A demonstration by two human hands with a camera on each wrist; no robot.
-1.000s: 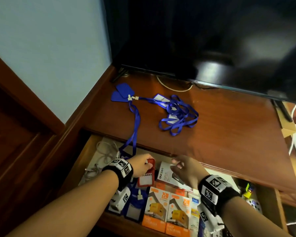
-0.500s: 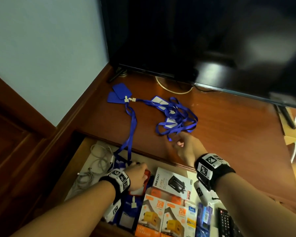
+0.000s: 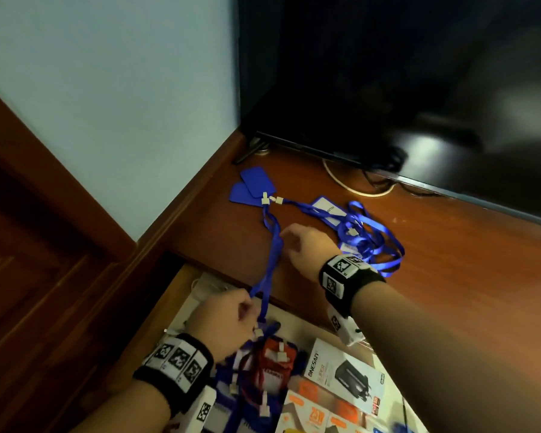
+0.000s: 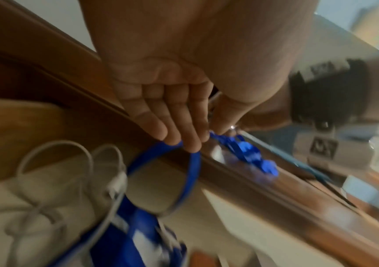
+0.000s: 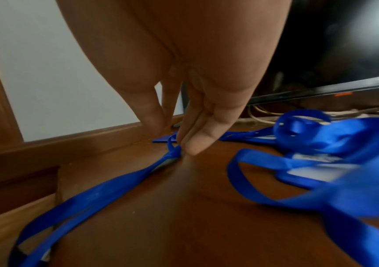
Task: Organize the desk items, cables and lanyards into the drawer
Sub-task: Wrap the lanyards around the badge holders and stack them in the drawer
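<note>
My right hand (image 3: pixel 306 248) pinched the blue lanyard strap (image 3: pixel 270 270) on the desktop while my left hand (image 3: pixel 225 320) gripped its lower end over the drawer (image 3: pixel 175 295), strap running lengthwise from desktop into drawer.

right hand (image 3: pixel 306 248) moved left onto the hanging lanyard strap (image 3: pixel 270 264)

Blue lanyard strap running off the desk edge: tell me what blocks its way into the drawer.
Nothing visible blocks it. The blue lanyard strap already hangs over the desk edge into the open drawer. The left hand holds its lower end, and the right hand pinches it on the desk. Its badge rests beside the tangled lanyards.
</note>
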